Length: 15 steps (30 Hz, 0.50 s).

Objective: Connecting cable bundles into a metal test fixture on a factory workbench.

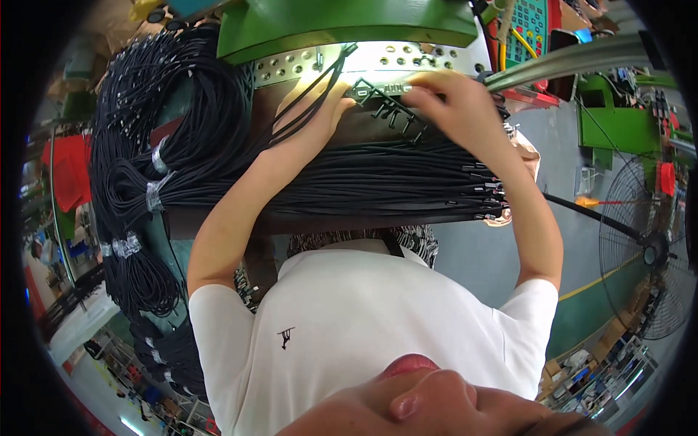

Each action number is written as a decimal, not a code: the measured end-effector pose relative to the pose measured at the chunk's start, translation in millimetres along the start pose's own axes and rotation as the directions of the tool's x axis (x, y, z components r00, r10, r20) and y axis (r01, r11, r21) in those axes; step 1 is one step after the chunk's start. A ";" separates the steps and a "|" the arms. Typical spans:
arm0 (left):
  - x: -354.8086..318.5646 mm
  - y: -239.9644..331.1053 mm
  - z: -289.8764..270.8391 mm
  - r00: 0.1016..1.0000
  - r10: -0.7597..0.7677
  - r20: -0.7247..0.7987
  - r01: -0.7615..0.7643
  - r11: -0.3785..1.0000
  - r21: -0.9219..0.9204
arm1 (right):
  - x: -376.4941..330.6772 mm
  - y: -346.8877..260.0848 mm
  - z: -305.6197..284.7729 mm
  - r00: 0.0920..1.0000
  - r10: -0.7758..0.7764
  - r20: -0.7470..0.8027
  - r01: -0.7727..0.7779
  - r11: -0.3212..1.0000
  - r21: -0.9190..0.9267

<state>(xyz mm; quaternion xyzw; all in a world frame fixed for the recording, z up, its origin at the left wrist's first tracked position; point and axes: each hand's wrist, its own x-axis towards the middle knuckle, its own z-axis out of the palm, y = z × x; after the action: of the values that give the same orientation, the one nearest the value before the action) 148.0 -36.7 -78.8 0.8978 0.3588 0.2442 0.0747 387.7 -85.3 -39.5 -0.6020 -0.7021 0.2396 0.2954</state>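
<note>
Black branched strip (395,106) is sitting just past 12 o'clock, left hand (314,125) curling under draped cables (337,70), right hand (459,107) bending inward, probably steadying it from both sides; can't tell if either's actually pinching.

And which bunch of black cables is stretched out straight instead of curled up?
The long bunch lying crosswise between the white shirt and the green machine. It runs mostly straight; the looped bunches at the left curl round.
</note>
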 end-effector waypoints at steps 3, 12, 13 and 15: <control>8.8 8.5 -1.1 0.984 -0.109 0.142 0.118 0.991 -0.057 | 3.1 -17.5 18.4 0.991 -0.010 0.134 0.045 0.966 -0.256; -30.4 46.1 -27.5 0.960 -0.034 0.279 0.101 0.967 -0.232 | -96.2 3.4 -120.7 0.959 0.067 -0.275 -0.192 0.868 -0.459; -25.8 44.4 -24.3 0.939 0.000 0.344 0.078 0.974 -0.212 | -111.5 11.3 -125.8 0.942 0.040 -0.333 -0.278 0.648 -0.710; -21.2 40.0 -20.3 0.990 0.009 0.142 0.029 0.964 -0.266 | -125.2 13.7 -110.4 0.922 0.056 -0.382 -0.308 0.703 -0.641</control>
<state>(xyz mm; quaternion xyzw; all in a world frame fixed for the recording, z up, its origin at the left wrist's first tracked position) 149.1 -81.3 -56.9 0.8927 0.3211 0.2257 0.2216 487.6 -208.8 13.7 -0.7671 -0.6155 -0.1164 0.1387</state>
